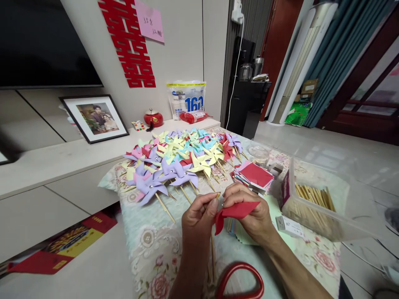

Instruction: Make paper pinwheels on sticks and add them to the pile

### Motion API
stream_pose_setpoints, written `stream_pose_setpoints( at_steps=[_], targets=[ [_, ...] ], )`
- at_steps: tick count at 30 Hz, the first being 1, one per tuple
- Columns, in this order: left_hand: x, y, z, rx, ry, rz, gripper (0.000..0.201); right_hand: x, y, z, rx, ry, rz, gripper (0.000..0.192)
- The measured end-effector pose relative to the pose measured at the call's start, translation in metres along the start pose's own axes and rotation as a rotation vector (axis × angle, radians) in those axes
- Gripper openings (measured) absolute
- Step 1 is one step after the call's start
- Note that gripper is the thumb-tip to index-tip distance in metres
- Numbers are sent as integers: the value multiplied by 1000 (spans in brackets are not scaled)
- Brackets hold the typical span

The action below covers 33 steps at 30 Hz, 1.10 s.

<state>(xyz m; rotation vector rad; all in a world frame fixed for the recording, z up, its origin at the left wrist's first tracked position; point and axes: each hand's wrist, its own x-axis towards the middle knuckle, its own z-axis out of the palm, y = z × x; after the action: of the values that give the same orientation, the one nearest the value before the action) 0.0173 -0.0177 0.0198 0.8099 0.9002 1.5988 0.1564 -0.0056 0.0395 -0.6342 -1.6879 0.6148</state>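
My left hand (198, 218) pinches the top of a thin wooden stick (213, 253) that runs down toward me. My right hand (249, 211) holds a folded red paper piece (235, 212) against the stick's tip; both hands meet over the floral tablecloth (149, 245). Beyond them lies a heap of finished paper pinwheels (181, 160) in purple, yellow, blue, pink and red, each on a stick. A stack of cut red and coloured paper squares (254, 175) sits just past my right hand.
A clear plastic box of wooden sticks (314, 203) stands at the right. Red scissor handles (241, 282) lie at the near edge. A glass jar (260, 153), a framed photo (95, 118) and a red pot (152, 118) sit behind, on a low cabinet.
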Motion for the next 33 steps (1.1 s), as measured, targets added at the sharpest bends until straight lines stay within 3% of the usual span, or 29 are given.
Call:
stream_pose_setpoints(
  at_steps=[11, 33],
  targets=[
    [-5, 14, 7, 88, -91, 140, 14, 1, -6, 0, -102, 59, -51, 20],
    [-6, 12, 7, 124, -54, 201, 8, -1, -7, 4, -164, 75, -39, 17]
  ],
)
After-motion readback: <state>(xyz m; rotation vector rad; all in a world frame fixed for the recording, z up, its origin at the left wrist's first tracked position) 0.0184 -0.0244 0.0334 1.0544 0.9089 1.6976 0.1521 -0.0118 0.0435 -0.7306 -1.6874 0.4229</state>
